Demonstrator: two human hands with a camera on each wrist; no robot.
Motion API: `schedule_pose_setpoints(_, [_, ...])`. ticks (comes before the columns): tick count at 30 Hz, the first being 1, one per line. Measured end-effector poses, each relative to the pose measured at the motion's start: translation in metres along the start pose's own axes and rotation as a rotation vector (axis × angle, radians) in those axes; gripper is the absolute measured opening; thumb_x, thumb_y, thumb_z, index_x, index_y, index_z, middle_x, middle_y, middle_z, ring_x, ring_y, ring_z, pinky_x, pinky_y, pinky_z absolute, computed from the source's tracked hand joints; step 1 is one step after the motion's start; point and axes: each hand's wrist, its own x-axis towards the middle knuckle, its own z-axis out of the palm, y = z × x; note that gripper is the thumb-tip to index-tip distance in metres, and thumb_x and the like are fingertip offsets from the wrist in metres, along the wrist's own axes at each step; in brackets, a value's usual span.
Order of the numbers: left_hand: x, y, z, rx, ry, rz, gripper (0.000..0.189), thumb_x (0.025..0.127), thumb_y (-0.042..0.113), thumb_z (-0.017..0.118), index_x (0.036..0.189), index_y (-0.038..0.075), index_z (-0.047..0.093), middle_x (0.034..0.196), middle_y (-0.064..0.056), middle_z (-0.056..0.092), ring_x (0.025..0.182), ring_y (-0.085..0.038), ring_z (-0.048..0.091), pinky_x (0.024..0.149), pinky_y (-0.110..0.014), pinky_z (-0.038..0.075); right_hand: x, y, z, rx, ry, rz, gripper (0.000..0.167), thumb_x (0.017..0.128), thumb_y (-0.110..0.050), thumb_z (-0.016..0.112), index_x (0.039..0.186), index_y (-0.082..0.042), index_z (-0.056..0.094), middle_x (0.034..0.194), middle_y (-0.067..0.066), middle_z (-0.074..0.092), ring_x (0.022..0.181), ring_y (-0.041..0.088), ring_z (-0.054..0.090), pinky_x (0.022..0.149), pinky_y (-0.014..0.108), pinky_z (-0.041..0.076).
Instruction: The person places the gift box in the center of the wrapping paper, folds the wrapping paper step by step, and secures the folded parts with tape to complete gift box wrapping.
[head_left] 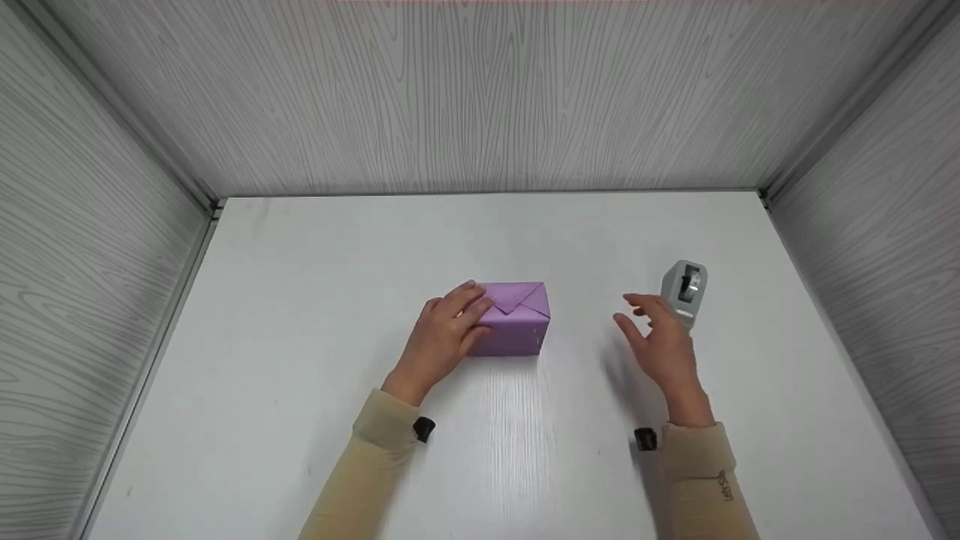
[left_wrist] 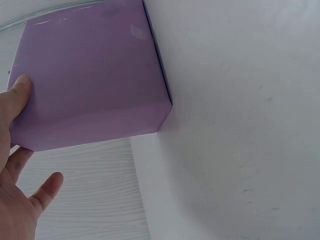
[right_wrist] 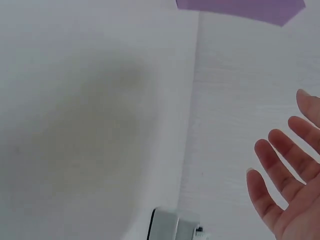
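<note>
A purple paper-wrapped box (head_left: 517, 336) sits near the middle of the white table, a pointed folded flap on its top. My left hand (head_left: 437, 331) holds its left end, fingers over the top and thumb on the near side. The left wrist view shows that thumb (left_wrist: 20, 95) against the smooth purple face. Off to the right, my right hand (head_left: 664, 346) hovers over the table with nothing in it, fingers spread and slightly bent in the right wrist view. Just beyond it stands a grey tape dispenser (head_left: 684, 286), its lower end partly hidden by the hand.
The white table (head_left: 337, 247) is bordered by a grey wood-grain panel (head_left: 480, 97) at the back and similar panels at the left (head_left: 82, 262) and right (head_left: 877, 247). A small black device (head_left: 424, 429) sits at the left cuff, another (head_left: 646, 439) at the right.
</note>
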Motion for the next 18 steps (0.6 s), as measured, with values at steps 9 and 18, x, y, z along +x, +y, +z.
schedule_pose_setpoints(9, [-0.002,0.001,0.001,-0.023,-0.004,-0.020,0.042,0.094,0.033,0.065,0.132,0.013,0.063,0.139,-0.006,0.055,0.136,-0.022,0.041,0.096,-0.047,0.044,0.006,0.048,-0.035,-0.042,0.128,0.311,0.032,0.099,-0.022,0.058,0.123,0.000,0.063,0.107,0.017,0.061,0.096,0.028,0.057,0.077,0.037,0.045])
schedule_pose_setpoints(18, [-0.001,0.000,0.003,-0.042,0.023,0.002,0.041,0.094,0.030,0.066,0.130,0.012,0.063,0.137,-0.007,0.055,0.135,-0.023,0.043,0.094,-0.047,0.045,0.018,0.074,-0.049,-0.053,0.071,0.504,0.041,0.102,-0.030,0.047,0.121,0.004,0.063,0.103,0.019,0.059,0.087,0.026,0.052,0.070,0.034,0.041])
